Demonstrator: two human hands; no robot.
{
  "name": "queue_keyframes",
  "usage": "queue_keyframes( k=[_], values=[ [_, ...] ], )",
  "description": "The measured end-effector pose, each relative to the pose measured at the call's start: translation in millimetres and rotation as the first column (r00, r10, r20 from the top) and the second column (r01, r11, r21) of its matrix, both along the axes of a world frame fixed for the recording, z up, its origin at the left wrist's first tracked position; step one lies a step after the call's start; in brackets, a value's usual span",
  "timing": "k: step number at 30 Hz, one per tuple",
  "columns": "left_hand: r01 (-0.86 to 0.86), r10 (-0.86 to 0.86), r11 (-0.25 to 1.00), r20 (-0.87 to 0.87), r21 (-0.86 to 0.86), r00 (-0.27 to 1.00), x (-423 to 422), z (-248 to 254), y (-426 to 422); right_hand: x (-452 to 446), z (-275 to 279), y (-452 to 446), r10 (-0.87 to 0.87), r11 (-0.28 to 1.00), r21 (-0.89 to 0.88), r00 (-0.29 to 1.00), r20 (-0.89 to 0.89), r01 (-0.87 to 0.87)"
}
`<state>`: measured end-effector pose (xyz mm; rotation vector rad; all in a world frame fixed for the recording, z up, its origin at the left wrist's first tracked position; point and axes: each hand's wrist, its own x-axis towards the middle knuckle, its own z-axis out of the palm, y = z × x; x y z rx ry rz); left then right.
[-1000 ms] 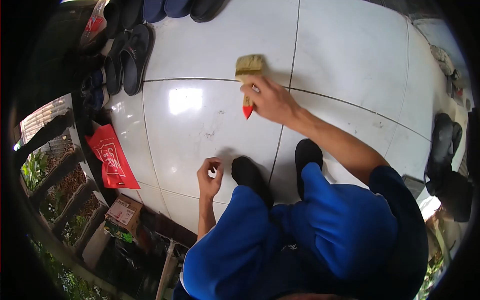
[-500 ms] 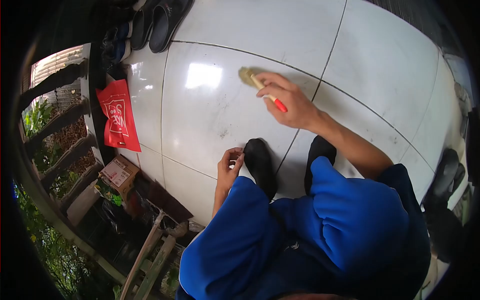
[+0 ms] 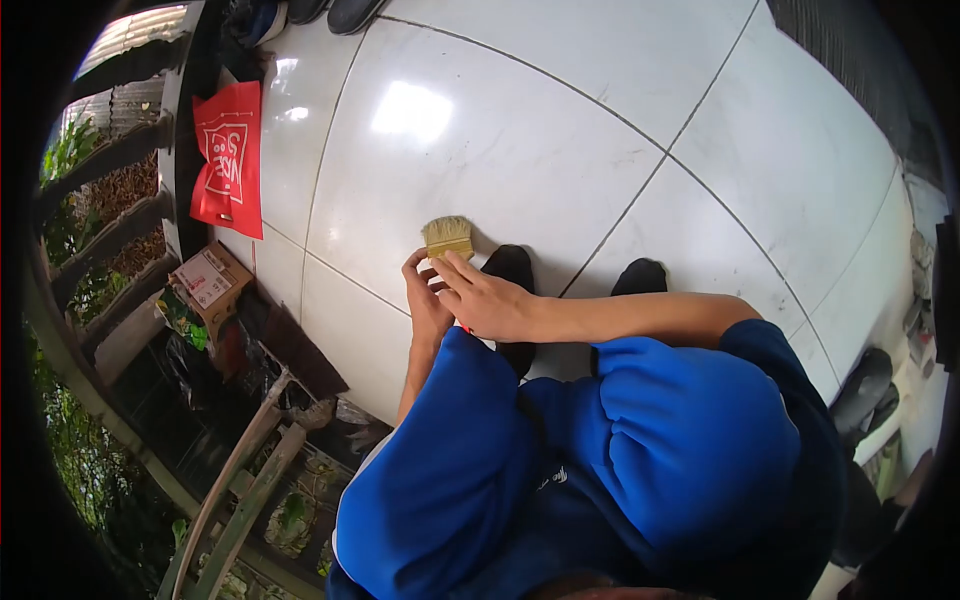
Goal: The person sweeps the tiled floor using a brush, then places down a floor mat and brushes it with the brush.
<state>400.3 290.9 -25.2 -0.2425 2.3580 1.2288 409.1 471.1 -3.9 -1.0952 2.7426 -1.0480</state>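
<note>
A flat paintbrush (image 3: 447, 238) with pale bristles is at the middle left, its bristles pointing away from me over the white tiles. My right hand (image 3: 490, 300) is closed on it, covering most of the handle; a bit of the red handle end (image 3: 467, 329) shows below the palm. Right against it, my left hand (image 3: 428, 300) has its fingers bent close to the lower left corner of the brush. Whether those fingers grip the brush or something small is hidden. My black-socked feet (image 3: 512, 270) are just beyond my knees in blue trousers (image 3: 440, 450).
Glossy white floor tiles (image 3: 560, 130) spread ahead, with dark smudges. At the left lie a red bag (image 3: 228, 160), a cardboard box (image 3: 212, 285) and a dustpan-like brown panel (image 3: 305, 355) beside a wooden railing (image 3: 110, 220). Dark shoes (image 3: 352, 12) stand at the top.
My right hand has drawn the paintbrush from over the tiles back toward me and to the left, up against my left hand. The view has shifted slightly.
</note>
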Motion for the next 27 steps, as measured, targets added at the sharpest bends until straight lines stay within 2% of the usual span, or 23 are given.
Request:
queue_keyframes(
  k=[2, 3, 4, 6, 7, 10, 12, 14, 16, 17, 18, 20, 23, 24, 25, 26, 27],
  values=[
    [0.037, -0.058, 0.993, -0.187, -0.115, 0.981, 1, 2, 2, -3, -8, 0, -0.069, 0.938, -0.328, 0.989, 0.129, 0.108],
    [-0.043, 0.017, 0.996, -0.336, -0.072, 0.942, 1, 8, 15, -3, -10, 0, -0.082, 0.864, -0.474, 0.975, 0.204, 0.172],
    [0.049, -0.087, 0.993, -0.369, -0.11, 0.925, -3, 14, 23, -4, -6, 5, -0.037, 0.843, -0.499, 0.947, 0.318, 0.2],
    [0.236, -0.3, 0.951, -0.415, -0.199, 0.859, -16, 22, 37, -3, 2, 22, 0.057, 0.803, -0.528, 0.846, 0.53, 0.276],
    [0.254, -0.305, 0.952, -0.471, -0.171, 0.828, -23, 22, 47, -4, 3, 28, -0.035, 0.791, -0.537, 0.898, 0.439, 0.293],
    [0.295, -0.289, 0.954, -0.409, -0.052, 0.865, -52, 23, 72, -12, 7, 57, -0.094, 0.76, -0.545, 0.89, 0.445, 0.353],
    [0.409, -0.38, 0.91, -0.514, -0.06, 0.769, -84, 29, 97, -22, 19, 83, -0.169, 0.74, -0.567, 0.916, 0.365, 0.362],
    [0.521, -0.459, 0.844, -0.671, -0.125, 0.583, -125, 33, 132, -23, 15, 102, -0.348, 0.687, -0.548, 0.878, 0.329, 0.478],
    [0.448, -0.336, 0.893, -0.729, -0.045, 0.596, -159, 23, 171, -16, 10, 113, -0.552, 0.593, -0.441, 0.739, 0.386, 0.674],
    [0.486, -0.382, 0.861, -0.821, -0.149, 0.424, -186, 11, 184, -9, 4, 118, -0.528, 0.603, -0.405, 0.725, 0.443, 0.687],
    [0.43, -0.348, 0.886, -0.861, -0.173, 0.37, -203, 8, 196, 1, -6, 122, -0.503, 0.614, -0.369, 0.706, 0.499, 0.698],
    [0.417, -0.346, 0.899, -0.803, -0.136, 0.486, -226, -18, 193, 20, -22, 123, -0.438, 0.643, -0.309, 0.667, 0.602, 0.701],
    [0.43, -0.306, 0.902, -0.739, -0.025, 0.6, -212, -34, 137, 57, -38, 109, -0.316, 0.701, -0.242, 0.597, 0.738, 0.671],
    [0.492, -0.396, 0.866, -0.72, -0.086, 0.57, -199, -39, 100, 67, -45, 108, -0.285, 0.725, -0.216, 0.571, 0.77, 0.654],
    [0.423, -0.35, 0.905, -0.652, -0.049, 0.672, -175, -42, 62, 71, -51, 108, -0.258, 0.745, -0.192, 0.541, 0.801, 0.639],
    [0.386, -0.427, 0.897, -0.655, -0.217, 0.624, -151, -39, 20, 71, -53, 112, -0.243, 0.708, -0.193, 0.491, 0.836, 0.68],
    [0.31, -0.394, 0.918, -0.645, -0.246, 0.655, -119, -40, -26, 71, -55, 116, -0.227, 0.67, -0.187, 0.438, 0.87, 0.718]
  ],
)
